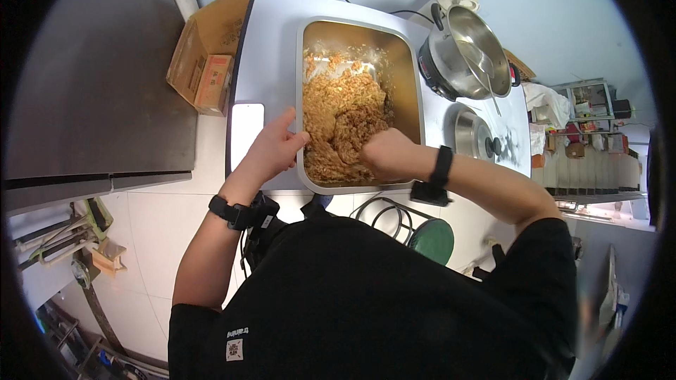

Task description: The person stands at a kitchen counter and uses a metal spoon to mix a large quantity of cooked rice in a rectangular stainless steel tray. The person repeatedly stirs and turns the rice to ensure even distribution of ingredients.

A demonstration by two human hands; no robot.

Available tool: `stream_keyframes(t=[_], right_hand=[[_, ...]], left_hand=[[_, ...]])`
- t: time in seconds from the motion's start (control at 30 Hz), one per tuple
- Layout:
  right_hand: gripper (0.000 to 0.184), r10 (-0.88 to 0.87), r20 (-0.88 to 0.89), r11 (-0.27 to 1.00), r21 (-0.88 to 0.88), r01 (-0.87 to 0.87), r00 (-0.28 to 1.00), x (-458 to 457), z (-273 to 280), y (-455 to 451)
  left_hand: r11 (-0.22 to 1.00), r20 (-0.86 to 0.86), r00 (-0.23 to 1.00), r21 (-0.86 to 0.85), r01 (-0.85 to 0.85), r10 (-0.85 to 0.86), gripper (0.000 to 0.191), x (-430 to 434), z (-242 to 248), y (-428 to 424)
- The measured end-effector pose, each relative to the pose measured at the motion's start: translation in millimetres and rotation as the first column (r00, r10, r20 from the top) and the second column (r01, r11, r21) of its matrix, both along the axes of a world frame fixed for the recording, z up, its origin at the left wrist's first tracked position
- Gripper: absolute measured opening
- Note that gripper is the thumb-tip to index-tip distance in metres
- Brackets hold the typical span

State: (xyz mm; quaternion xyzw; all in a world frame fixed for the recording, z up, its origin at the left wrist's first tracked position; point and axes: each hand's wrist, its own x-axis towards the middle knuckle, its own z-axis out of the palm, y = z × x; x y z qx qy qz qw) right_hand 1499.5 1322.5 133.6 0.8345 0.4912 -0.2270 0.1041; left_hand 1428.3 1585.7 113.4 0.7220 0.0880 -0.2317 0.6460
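A deep rectangular metal tub on the table before me holds a moist, crumbly brown and yellowish food mixture. Darker stuff is heaped near its front, paler stuff behind. My left hand is at the tub's left rim, thumb over the edge and index finger stretched out along the outside. Inside the tub, my right hand is curled like a fist against the dark part of the mixture. Its fingertips are hidden, so whether it grips any mixture cannot be seen.
Right of the tub stand a large steel pot with a ladle-like utensil in it and a steel lid with a black knob. A white-screened phone lies left. Beyond are an open cardboard box and a green-topped stool.
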Motion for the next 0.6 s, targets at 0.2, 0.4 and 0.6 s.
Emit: stream_keyframes(t=[0.2, 0.4, 0.6], right_hand=[[0.012, -0.328, 0.339, 0.921, -0.096, 0.379, 0.882, 61, 8, 19], [0.010, -0.021, 0.038, 0.989, -0.144, 0.026, 0.999, 8, 27, 26], [0.011, -0.288, 0.407, 0.934, -0.081, 0.348, 0.867, 75, 1, 20]], left_hand=[[1.000, 0.024, 1.000, 0.012, 0.006, -0.007, 0.061, -2, 3, -1], [0.999, 0.056, 0.998, -0.042, -0.004, 0.006, 0.062, -1, -2, 0], [1.000, 0.030, 1.000, 0.012, 0.000, 0.000, 0.057, -1, 10, 0]])
